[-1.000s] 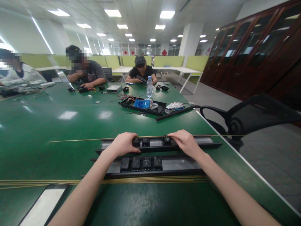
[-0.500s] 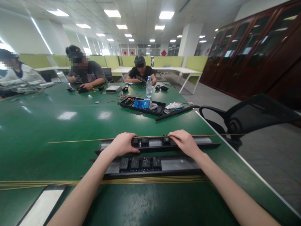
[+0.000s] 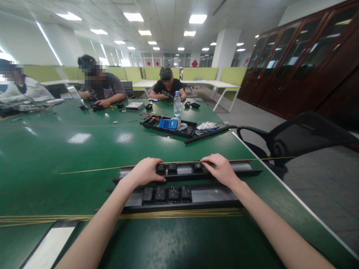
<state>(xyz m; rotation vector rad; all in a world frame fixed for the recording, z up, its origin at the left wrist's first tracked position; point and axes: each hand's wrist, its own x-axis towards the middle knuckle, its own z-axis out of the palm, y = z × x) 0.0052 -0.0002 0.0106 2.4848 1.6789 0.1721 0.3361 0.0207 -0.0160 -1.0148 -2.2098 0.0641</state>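
Observation:
A long black channel (image 3: 224, 174) with a grey inner face lies across the table, with several black blocks (image 3: 172, 169) seated in it. My left hand (image 3: 147, 171) grips this channel at its left part, thumb on the near wall and fingers over the far one. My right hand (image 3: 220, 168) pinches a thin brass rod (image 3: 95, 170) at the channel's far edge, beside the rightmost block (image 3: 198, 167). The rod runs along that edge and sticks out past both ends. Closer to me lies a second black channel (image 3: 213, 195) holding several larger black blocks (image 3: 173, 194).
Several brass rods (image 3: 168, 213) lie in front of the channels, and a white panel with black edges (image 3: 47, 244) lies at lower left. Farther back are a black tray (image 3: 190, 129), a bottle (image 3: 177, 104) and a black strip (image 3: 207, 135). Co-workers sit across the table.
The brass rod has tilted slightly: its left end is lower and its right end higher. Both hands stay in nearly the same places, still closed.

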